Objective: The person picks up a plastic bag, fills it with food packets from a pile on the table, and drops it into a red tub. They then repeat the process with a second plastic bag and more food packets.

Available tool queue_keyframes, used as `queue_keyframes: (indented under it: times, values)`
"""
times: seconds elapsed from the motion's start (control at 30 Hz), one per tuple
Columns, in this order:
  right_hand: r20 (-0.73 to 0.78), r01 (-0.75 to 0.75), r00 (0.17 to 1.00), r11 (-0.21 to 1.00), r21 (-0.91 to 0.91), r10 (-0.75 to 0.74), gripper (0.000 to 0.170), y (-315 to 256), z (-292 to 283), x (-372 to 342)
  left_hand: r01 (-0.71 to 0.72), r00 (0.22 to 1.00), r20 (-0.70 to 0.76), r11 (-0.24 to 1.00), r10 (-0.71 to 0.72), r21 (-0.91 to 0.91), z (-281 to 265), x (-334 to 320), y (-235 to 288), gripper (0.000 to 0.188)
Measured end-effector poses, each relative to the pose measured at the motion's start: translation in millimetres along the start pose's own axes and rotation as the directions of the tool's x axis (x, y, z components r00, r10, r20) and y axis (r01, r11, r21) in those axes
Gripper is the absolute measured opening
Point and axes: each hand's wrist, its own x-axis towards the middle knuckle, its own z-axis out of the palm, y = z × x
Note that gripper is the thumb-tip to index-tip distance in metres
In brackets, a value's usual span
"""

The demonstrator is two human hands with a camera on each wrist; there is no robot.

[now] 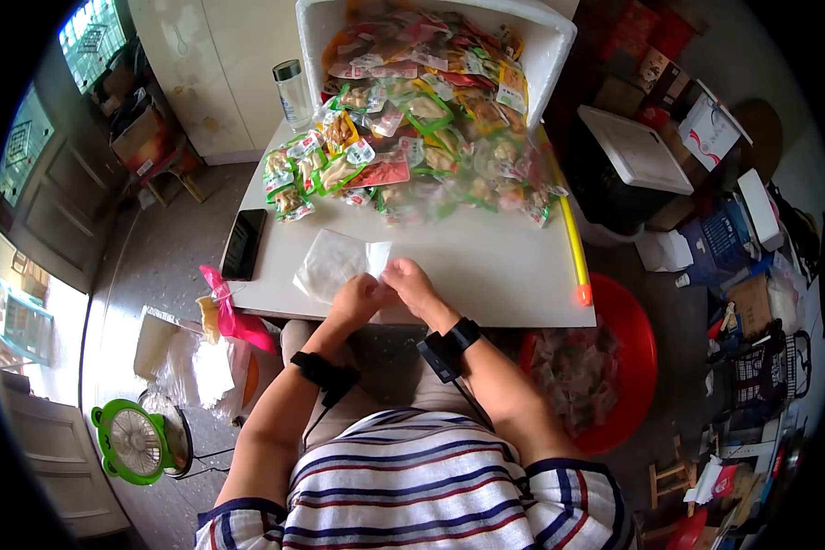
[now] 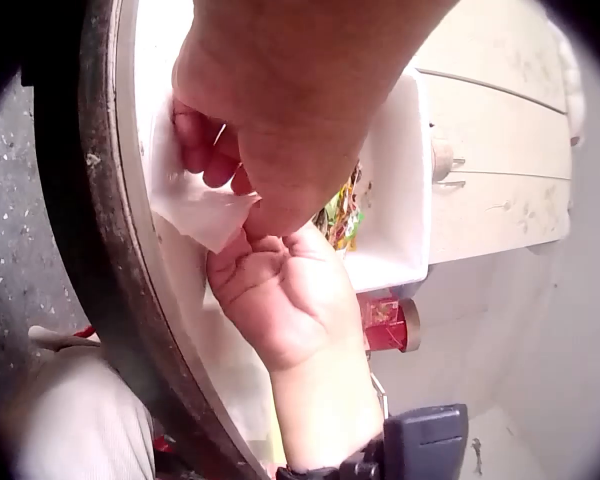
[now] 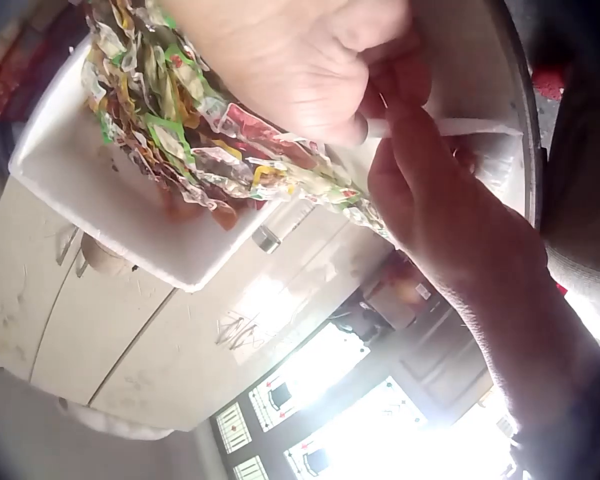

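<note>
A thin, translucent white plastic bag [image 1: 332, 264] lies flat near the front edge of the white table [image 1: 513, 275]. At its near right corner my two hands meet, fingertips close together. My left hand [image 1: 356, 302] pinches the bag's edge with curled fingers. My right hand [image 1: 414, 288] pinches the same edge from the other side, and a white flap stands up next to it. In the left wrist view the bag [image 2: 215, 215] stretches between both hands. Curled fingers partly hide the pinched edge in the right wrist view.
Behind the bag a heap of small sealed food packets [image 1: 403, 174] spills from a white foam box [image 1: 555, 55]. A glass jar [image 1: 293, 96], a phone [image 1: 244, 244] and a yellow stick [image 1: 570, 229] lie around it. A red basin [image 1: 642, 367] with packets stands below right.
</note>
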Motion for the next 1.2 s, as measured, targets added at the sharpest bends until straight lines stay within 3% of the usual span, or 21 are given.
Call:
queue_keyframes:
  times: [0.1, 0.3, 0.4, 0.43, 0.53, 0.57, 0.63, 0.73, 0.77, 0.87, 0.93, 0.97, 1.03, 1.1, 1.17, 1.2]
  values:
    - [-0.034, -0.085, 0.996, 0.995, 0.044, 0.087, 0.023, -4.9, -0.4, -1.8, 0.000, 1.000, -0.018, 1.000, -0.001, -0.029, 3.0, 1.9, -10.2, 0.026]
    - [-0.071, 0.005, 0.997, 0.980, -0.201, -0.019, 0.023, -5.9, 5.7, -2.9, 0.049, 0.999, -0.011, 0.994, -0.051, -0.099, 7.2, 0.9, -9.7, 0.024]
    - [-0.009, -0.019, 1.000, 1.000, -0.010, 0.019, 0.025, -2.6, 3.2, -1.9, 0.054, 0.998, 0.034, 0.988, -0.050, -0.147, 4.7, 0.9, -12.1, 0.025]
    - [-0.046, 0.041, 0.998, 0.999, -0.015, -0.041, 0.020, -2.0, 4.5, -3.4, 0.033, 0.999, 0.023, 0.986, -0.030, -0.161, 4.8, -0.7, -15.8, 0.025]
    - [-0.079, -0.056, 0.996, 0.995, -0.088, 0.049, 0.015, -8.6, 3.2, -3.4, -0.061, 0.998, -0.021, 0.977, 0.058, -0.203, 8.5, 1.7, -20.8, 0.023]
    - [-0.113, -0.018, 0.994, 0.986, -0.167, -0.001, 0.014, -5.4, 3.5, -1.2, 0.029, 0.998, -0.050, 0.958, -0.046, -0.286, 9.9, 1.7, -21.1, 0.022]
    - [-0.192, 0.047, 0.971, 0.895, -0.443, -0.146, 0.014, 2.2, -0.3, 6.0, 0.186, 0.965, -0.084, 0.873, -0.249, -0.450, 11.8, 3.8, -19.5, 0.020]
    - [-0.133, 0.155, 0.907, 0.609, -0.778, -0.400, 0.015, -4.2, -1.9, 4.3, 0.034, 0.902, -0.390, 0.932, -0.184, -0.362, 13.7, 2.7, -18.8, 0.017]
    - [-0.079, 0.182, 0.877, 0.479, -0.858, -0.474, 0.015, -8.3, -2.4, 1.2, 0.002, 0.925, -0.358, 0.946, -0.124, -0.323, 27.1, 8.7, -38.5, 0.014]
    - [0.015, 0.311, 0.891, 0.585, -0.750, -0.455, 0.015, -14.0, -20.9, 4.1, -0.135, 0.910, -0.394, 0.991, 0.127, 0.008, 34.2, 1.4, -24.7, 0.010]
    - [-0.065, 0.230, 0.915, 0.649, -0.725, -0.397, 0.015, -31.9, -47.6, 8.4, -0.190, 0.872, -0.436, 0.974, 0.224, 0.120, 38.0, 0.8, -20.9, 0.008]
    - [-0.151, 0.138, 0.945, 0.772, -0.620, -0.290, 0.016, -18.2, -81.1, 26.7, -0.224, 0.852, -0.444, 0.960, 0.277, 0.169, 38.4, 0.1, -20.3, 0.008]
    - [-0.322, 0.042, 0.941, 0.983, -0.180, -0.099, 0.018, -55.9, -113.4, 15.1, -0.251, 0.839, -0.431, 0.938, 0.333, 0.237, 39.6, -1.9, -18.8, 0.007]
    - [-0.477, 0.052, 0.874, 0.993, -0.103, -0.095, 0.014, -86.2, -145.0, 11.4, -0.248, 0.830, -0.424, 0.920, 0.363, 0.302, 41.3, -2.0, -16.6, 0.007]
    - [-0.589, 0.063, 0.777, 0.959, -0.276, -0.221, 0.015, -86.6, -199.8, 25.5, -0.234, 0.833, -0.415, 0.913, 0.366, 0.335, 42.5, -2.2, -14.5, 0.006]
    - [-0.652, 0.029, 0.573, 0.807, -0.590, -0.497, 0.014, -75.3, -228.8, 42.6, -0.235, 0.835, -0.413, 0.914, 0.364, 0.332, 41.7, -2.0, -12.8, 0.006]
